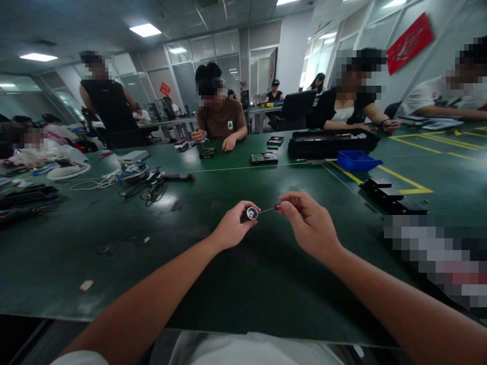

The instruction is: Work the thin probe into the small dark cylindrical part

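Note:
My left hand [231, 227] is closed around a small round part [252, 213] with a pale rim and a darker, recessed face turned towards me. In my right hand [311, 222], the fingers are pinched on a thin screwdriver [268, 210]. Its slim shaft points left, with the tip at the edge of the round part; whether it touches, I cannot tell. A bit of red shows at the fingertips, while the fingers cover most of the handle. Both hands are above the green tabletop [213, 289].
Across the table a person works on a small dark device [207, 152]. Hard drives [264, 158], a long black housing [333, 144] and a blue scoop-shaped bin [358, 160] lie farther back. Tangled cables [148, 185] are at left, black brackets [393, 196] at right.

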Available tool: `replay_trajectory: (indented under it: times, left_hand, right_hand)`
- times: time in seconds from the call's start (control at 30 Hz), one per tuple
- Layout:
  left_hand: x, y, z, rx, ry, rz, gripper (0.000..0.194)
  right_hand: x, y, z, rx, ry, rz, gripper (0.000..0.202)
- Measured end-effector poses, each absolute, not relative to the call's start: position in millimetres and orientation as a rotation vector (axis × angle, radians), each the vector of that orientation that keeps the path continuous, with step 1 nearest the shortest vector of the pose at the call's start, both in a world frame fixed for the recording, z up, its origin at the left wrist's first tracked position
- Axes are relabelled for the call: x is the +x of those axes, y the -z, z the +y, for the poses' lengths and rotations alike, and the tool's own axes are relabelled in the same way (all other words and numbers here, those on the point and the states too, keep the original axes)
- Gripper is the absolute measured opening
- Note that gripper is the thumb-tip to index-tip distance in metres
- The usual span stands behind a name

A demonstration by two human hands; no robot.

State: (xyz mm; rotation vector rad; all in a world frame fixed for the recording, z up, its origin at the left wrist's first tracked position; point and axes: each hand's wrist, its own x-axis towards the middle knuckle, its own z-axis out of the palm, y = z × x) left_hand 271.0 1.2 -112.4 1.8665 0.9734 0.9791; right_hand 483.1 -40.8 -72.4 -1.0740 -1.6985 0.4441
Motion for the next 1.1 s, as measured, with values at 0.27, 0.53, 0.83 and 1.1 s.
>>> replay_trajectory:
  times: [0.27,0.53,0.83,1.1]
  left_hand:
    - [270.2,110.0,-1.1,2.007,-0.997,0.979,0.036]
    - [269.8,109.5,-2.0,2.076,-0.924,1.032,0.038]
    - [275.8,112.0,-3.6,2.034,-0.994,1.114,0.041]
    - [276.5,112.5,-5.2,2.067,-1.006,1.064,0.036]
  right_hand:
    - [482.8,69.2,-42.2,-1.092,-0.440,-1.703,0.022]
    - [487.1,62.8,-41.9,-1.252,-0.148,-1.768,0.030]
    - [488.1,62.4,-40.7,-1.158,-0.134,-1.968,0.021]
    - [488.1,65.8,-39.0,-1.127,-0.142,-1.819,0.019]
